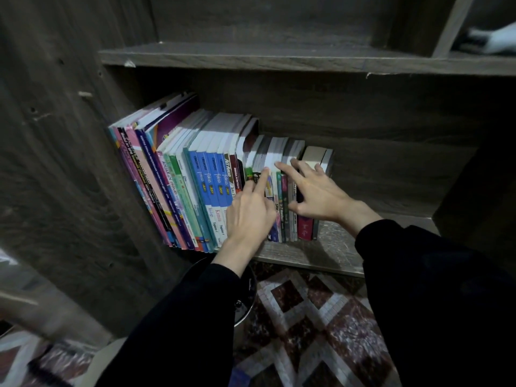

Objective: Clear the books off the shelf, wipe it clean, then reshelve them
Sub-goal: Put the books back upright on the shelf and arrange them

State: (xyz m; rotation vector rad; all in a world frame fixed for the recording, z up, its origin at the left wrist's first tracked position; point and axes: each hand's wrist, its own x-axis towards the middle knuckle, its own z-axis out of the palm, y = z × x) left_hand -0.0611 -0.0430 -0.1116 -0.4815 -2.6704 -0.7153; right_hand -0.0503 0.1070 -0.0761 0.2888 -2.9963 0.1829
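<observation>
A row of upright books point(195, 174) fills the left half of a dark wooden shelf point(335, 252), leaning slightly left. Tall blue workbooks point(215, 180) stand in the middle and shorter books point(284, 152) at the right end. My left hand point(248, 216) lies against the spines of the shorter books, index finger stretched up to their top edge. My right hand point(315, 194) spreads over the right end of the row, with straight fingers on the book tops and the thumb against a spine. A thick pale book point(318, 157) stands last in the row.
The right half of the shelf board is bare. An upper shelf board point(251, 55) runs overhead, and a side panel point(69, 163) bounds the left. Below are a patterned carpet point(307, 317) and a dark round container point(245, 297) with a metal rim. A white object point(497, 37) lies upper right.
</observation>
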